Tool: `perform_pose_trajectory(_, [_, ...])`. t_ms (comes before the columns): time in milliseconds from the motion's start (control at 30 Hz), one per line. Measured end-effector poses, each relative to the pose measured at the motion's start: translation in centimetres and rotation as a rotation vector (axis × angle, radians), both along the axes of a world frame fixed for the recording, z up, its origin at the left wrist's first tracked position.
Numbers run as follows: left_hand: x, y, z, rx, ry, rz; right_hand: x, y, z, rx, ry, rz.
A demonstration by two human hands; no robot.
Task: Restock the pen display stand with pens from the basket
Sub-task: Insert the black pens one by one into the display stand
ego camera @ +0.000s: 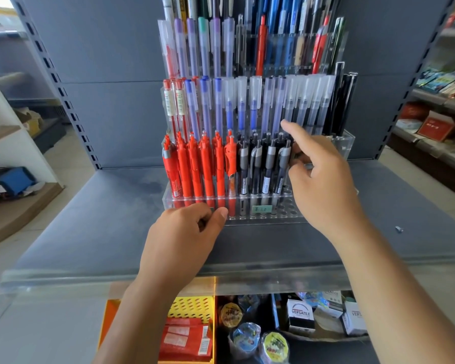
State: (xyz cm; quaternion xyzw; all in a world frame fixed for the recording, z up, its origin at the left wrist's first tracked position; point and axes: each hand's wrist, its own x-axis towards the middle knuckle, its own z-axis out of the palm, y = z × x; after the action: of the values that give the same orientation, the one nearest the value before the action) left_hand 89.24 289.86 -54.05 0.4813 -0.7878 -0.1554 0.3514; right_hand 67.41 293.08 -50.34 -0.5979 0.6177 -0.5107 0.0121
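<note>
Pen stand (258, 218) on shelf (103, 219), basket (189, 306) below.

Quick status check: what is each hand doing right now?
Left hand: fingers curled against the clear acrylic pen stand's front edge; holding anything cannot be told.
Right hand: pinching a black retractable pen, index finger extended.

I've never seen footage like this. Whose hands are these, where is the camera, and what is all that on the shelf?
No machine here: a person wears a wide-angle camera on the head, so you look down along both arms. On the grey shelf stands a clear tiered pen display stand. Its front row holds red pens on the left and black pens beside them, with open holes further right. Capped pens fill the tiers behind. The left hand rests curled at the stand's front edge; whether it holds anything I cannot tell. The right hand reaches to the end of the black row, its fingers seemingly pinching a dark pen. Below the shelf sits a yellow basket with red packets.
</note>
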Motion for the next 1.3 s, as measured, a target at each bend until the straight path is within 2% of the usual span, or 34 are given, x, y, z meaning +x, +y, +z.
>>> perform_pose_trajectory(233, [0.0,0.1,0.1,0.005,0.053,-0.002,0.2,0.7,0.0,-0.112,-0.078,-0.005])
perform_pose_trajectory(400, [0.1,0.4,0.3,-0.019,0.162,-0.019,0.6,2.0,-0.5,-0.165,-0.093,-0.012])
perform_pose_trajectory(500, [-0.1,1.2,0.6,-0.031,0.209,-0.034,1.5,2.9,-1.1,-0.185,-0.057,0.015])
perform_pose_trajectory(700, [-1.0,3.8,0.1,-0.076,0.189,-0.107,3.9,6.7,-2.9,-0.199,0.109,0.149])
perform_pose_trajectory(833, [-0.7,6.3,-1.1,-0.155,0.077,-0.196,5.2,9.1,-5.3,-0.050,0.106,0.264])
perform_pose_trajectory(967, [-0.3,7.7,-3.3,-0.188,-0.051,-0.271,5.0,10.8,-7.8,0.239,0.119,0.359])
perform_pose_trajectory(1067, [0.2,8.4,-5.7,-0.150,-0.180,-0.283,4.4,11.7,-9.9,0.486,0.198,0.361])
perform_pose_trajectory(1200, [0.3,9.1,-8.9,-0.052,-0.270,-0.251,5.5,12.5,-12.7,0.680,0.271,0.391])
perform_pose_trajectory(1300, [0.6,9.6,-11.7,0.055,-0.332,-0.236,6.4,12.3,-15.9,0.887,0.415,0.451])
